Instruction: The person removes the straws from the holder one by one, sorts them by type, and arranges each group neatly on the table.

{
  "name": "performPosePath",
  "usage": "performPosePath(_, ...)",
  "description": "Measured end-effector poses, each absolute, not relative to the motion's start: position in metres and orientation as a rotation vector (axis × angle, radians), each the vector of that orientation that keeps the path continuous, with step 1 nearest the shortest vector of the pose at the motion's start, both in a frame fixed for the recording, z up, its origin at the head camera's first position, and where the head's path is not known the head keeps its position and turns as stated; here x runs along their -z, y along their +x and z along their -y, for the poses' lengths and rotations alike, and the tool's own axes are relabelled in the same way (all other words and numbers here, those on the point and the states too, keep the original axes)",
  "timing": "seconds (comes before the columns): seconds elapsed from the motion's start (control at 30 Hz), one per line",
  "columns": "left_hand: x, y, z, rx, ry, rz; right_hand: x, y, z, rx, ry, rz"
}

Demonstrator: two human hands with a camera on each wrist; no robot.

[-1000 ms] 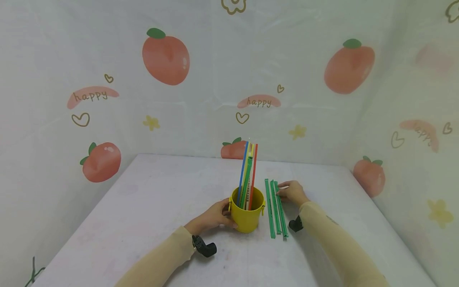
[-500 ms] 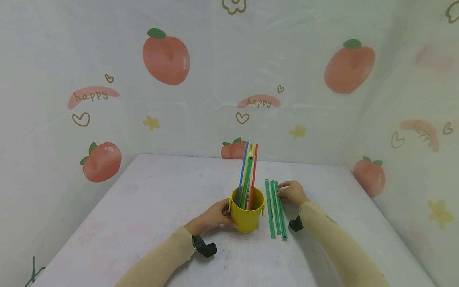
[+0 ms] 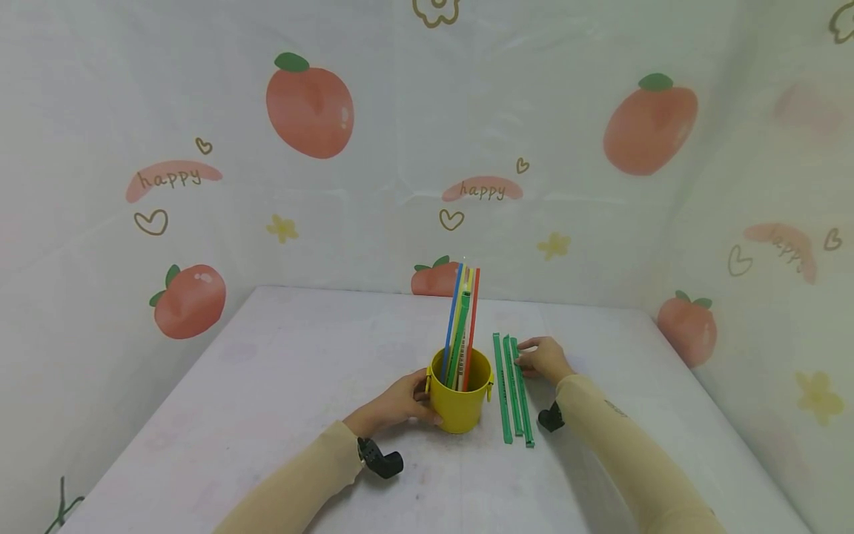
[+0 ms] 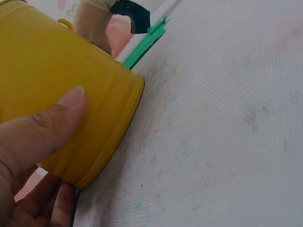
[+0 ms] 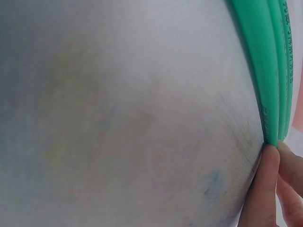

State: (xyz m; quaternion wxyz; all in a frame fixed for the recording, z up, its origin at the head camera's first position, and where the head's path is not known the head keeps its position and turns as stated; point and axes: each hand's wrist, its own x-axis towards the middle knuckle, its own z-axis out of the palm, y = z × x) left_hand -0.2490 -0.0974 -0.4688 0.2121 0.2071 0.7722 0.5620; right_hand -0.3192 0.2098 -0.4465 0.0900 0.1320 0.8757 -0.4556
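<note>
In the head view my left hand [image 3: 396, 404] holds the side of a small yellow bucket [image 3: 457, 408], which stands upright on the table. The left wrist view has the thumb [image 4: 61, 113] against the bucket wall and other fingers near its base. Several tall thin sticks lean inside, among them a blue stick [image 3: 451, 319], a red stick [image 3: 474, 311] and a green wrapped straw [image 3: 460, 334]. To the bucket's right, three green wrapped straws lie side by side. My right hand [image 3: 547, 360] pinches the rightmost green wrapped straw [image 3: 524, 404] near its far end; its fingertips [image 5: 270, 158] show in the right wrist view.
The other two are the left green straw [image 3: 503, 393] and the middle green straw [image 3: 513, 393]. All lie on a white-covered table [image 3: 320, 341]. A printed white curtain [image 3: 400, 111] stands behind and at the sides. Each wrist wears a black camera [image 3: 382, 458].
The near end of the rightmost green wrapped straw has shifted very slightly. Both hands and the bucket stay in place.
</note>
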Motion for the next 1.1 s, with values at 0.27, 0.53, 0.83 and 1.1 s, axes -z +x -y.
performPosePath(0.27,0.4677,-0.2490,0.0970,-1.575,0.557,-2.129,0.4444,-0.3166,-0.2089,1.350,0.388,-2.598)
performPosePath(0.53,0.4691,-0.2503,0.0969,-1.571,0.554,-2.127,0.4440,-0.3167,-0.2094,1.358,0.371,-2.593)
performPosePath(0.83,0.4696,-0.2497,0.0974,-1.571,0.545,-2.136,0.4468,-0.3192,-0.2104,1.380,0.362,-2.581)
performPosePath(1.1,0.4692,-0.2498,0.0968,-1.566,0.554,-2.140,0.4470,-0.3202,-0.2094,1.374,0.409,-2.569)
